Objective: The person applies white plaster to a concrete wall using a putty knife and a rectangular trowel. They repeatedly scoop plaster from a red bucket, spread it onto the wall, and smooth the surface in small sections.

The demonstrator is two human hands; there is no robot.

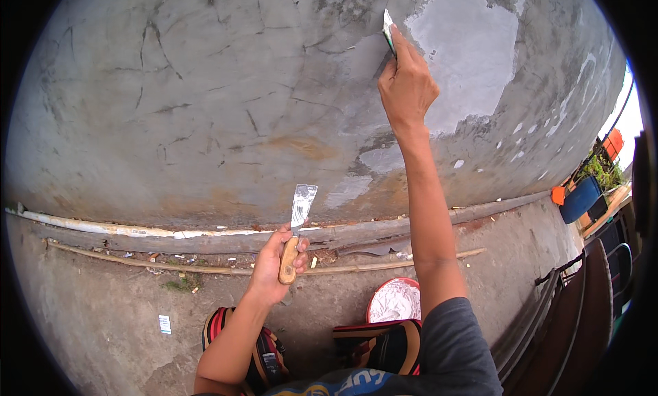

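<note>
My left hand [277,262] is closed around the wooden handle of a putty knife [303,205], its blade pointing up and smeared with white filler. Stretched far up, my right hand [409,84] grips a second scraper [388,30] with a white-coated blade; its edge is at the grey wall [205,115], though I cannot tell how firmly it touches. Beside it on the right lies a large pale patch of filler [469,60]. Thin dark cracks run over the wall to the left. A red-rimmed tub of white paste [395,301] stands on the ground, partly behind my right arm.
Along the wall's foot run a white pipe [103,227] and a long wooden pole [205,268], with scattered debris. A small paper packet [165,324] lies on the ground at left. At right stand a dark wooden bench [582,314] and a blue barrel [581,199].
</note>
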